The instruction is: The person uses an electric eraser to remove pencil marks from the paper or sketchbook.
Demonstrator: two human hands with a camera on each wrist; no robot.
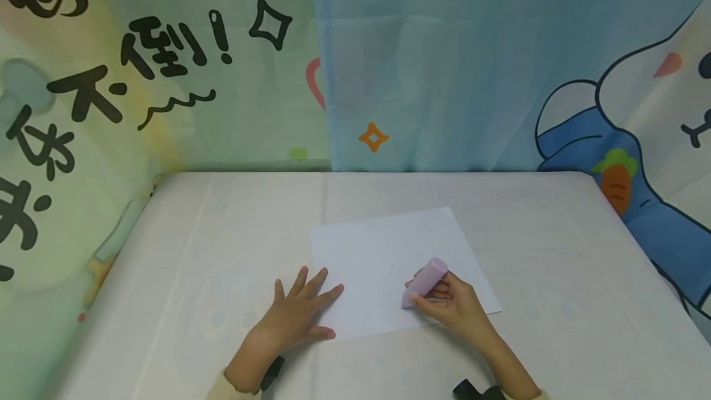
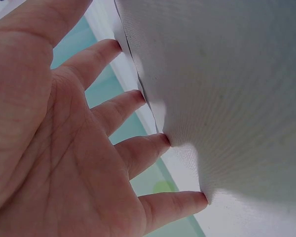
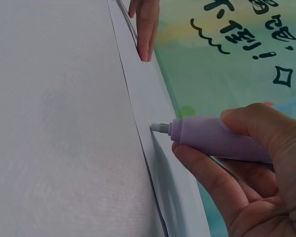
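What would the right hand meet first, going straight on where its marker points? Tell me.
Most likely the white paper: the right hand holds the purple marker with its tip aimed down at the sheet. The tip looks on or barely above it; I can't tell which.

A white-covered table (image 1: 222, 233) stands before printed hangings: a green-and-yellow cloth (image 1: 255, 122) with bold black characters (image 1: 173, 70) at left, and a blue cloth (image 1: 444, 79) bearing an orange star (image 1: 364, 137) and a white cartoon animal (image 1: 639, 97) at right, softly lit.
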